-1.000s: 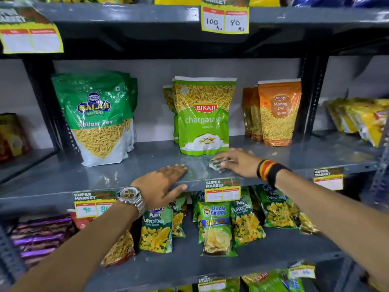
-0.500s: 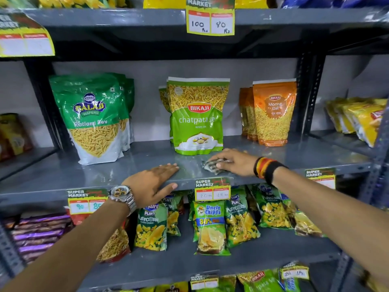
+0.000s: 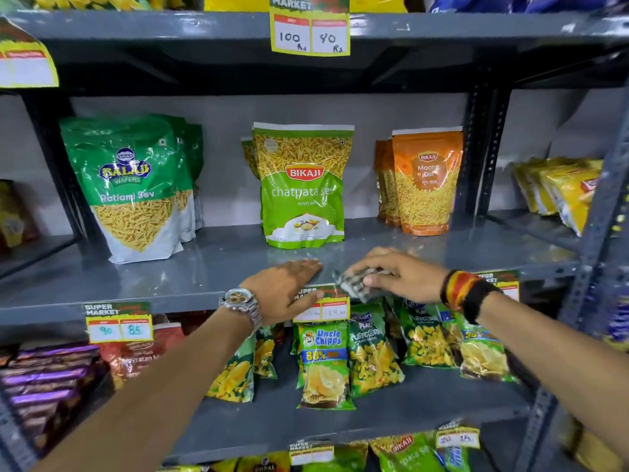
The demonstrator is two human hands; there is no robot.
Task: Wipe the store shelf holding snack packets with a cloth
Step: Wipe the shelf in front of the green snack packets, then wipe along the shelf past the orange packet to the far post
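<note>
The grey metal shelf (image 3: 190, 274) carries green Balaji sev packets (image 3: 131, 185) at the left, a green Bikaji chatpata sev packet (image 3: 303, 185) in the middle and orange Moong Dal packets (image 3: 425, 182) at the right. My right hand (image 3: 401, 275) presses a small checked cloth (image 3: 355, 284) onto the shelf's front edge, just in front of the Bikaji packet. My left hand (image 3: 286, 289) lies flat on the same front edge, fingers apart, a little left of the cloth and holding nothing.
Price tags (image 3: 117, 321) hang from the shelf's front lip. Below are Uncle Chipps (image 3: 323, 362) and Puffcorn packets; purple packets (image 3: 47, 379) lie lower left. Yellow packets (image 3: 561, 192) sit on the neighbouring right shelf. A dark upright post (image 3: 483, 148) stands behind the Moong Dal.
My right hand has slid the cloth toward me, to the shelf's front edge. My left hand has stayed resting on the edge, and the view has shifted slightly.
</note>
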